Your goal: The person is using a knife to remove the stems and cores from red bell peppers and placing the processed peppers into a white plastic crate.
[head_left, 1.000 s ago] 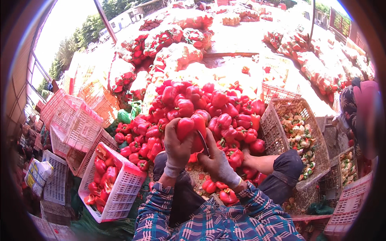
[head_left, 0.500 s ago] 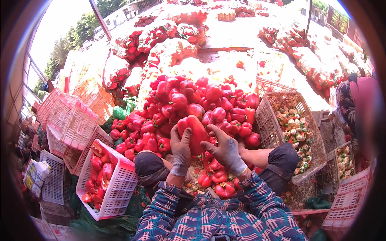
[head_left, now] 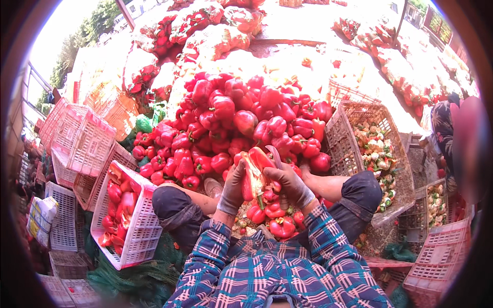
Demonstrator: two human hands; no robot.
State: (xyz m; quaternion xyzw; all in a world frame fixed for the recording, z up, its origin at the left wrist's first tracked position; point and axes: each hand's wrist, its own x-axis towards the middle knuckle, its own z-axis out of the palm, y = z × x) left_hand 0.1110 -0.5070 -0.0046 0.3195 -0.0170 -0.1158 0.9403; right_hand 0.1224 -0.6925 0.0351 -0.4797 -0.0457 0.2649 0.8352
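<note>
Between my two gloved hands is a red bell pepper (head_left: 252, 180), split open so its pale inside and green stem show. My left hand (head_left: 235, 187) is closed around its left side. In my right hand (head_left: 290, 184) is a small knife (head_left: 274, 154), its thin blade pointing up beside the pepper; the handle is hidden in the fingers. My right fingertips are against the pepper's right half. A large heap of whole red peppers (head_left: 224, 109) lies just beyond my hands, and several more peppers (head_left: 281, 226) lie below them between my legs.
A white crate (head_left: 149, 226) of cut red peppers tilts at my left. At my right stands a brown crate (head_left: 398, 200) of pepper cores. Stacked crates (head_left: 84, 141), green netting (head_left: 138, 277) and filled sacks (head_left: 213, 41) surround the heap. Another person's sleeve (head_left: 444, 126) shows at far right.
The pepper was whole and upright; now it is split open, its inside showing. The knife blade has come into sight above my right hand. The view has shifted slightly.
</note>
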